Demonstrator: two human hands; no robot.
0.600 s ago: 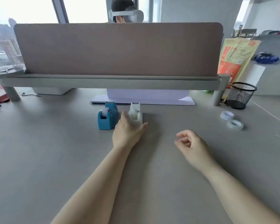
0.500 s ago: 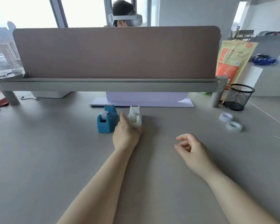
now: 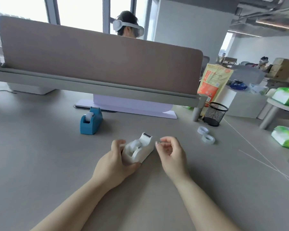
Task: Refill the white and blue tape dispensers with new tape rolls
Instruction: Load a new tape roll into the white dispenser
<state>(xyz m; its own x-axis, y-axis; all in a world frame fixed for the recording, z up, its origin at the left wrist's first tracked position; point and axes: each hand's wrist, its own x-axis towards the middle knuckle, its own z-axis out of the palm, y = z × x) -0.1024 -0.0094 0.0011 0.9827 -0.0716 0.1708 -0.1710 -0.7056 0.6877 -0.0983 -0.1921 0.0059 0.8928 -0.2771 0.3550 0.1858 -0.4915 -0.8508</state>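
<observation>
While the left hand [image 3: 114,164] grips the white plastic tape dispenser [image 3: 138,150] on the grey counter [image 3: 40,164], the right hand [image 3: 172,155] hovers beside it, fingers [image 3: 163,140] loosely curled, empty.

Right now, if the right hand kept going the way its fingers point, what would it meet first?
Likely the white dispenser. The right hand has its curled fingers aimed left at the cutter end, with a small gap between. The left hand grips the dispenser's other side. Depth is hard to judge from one view.
</observation>
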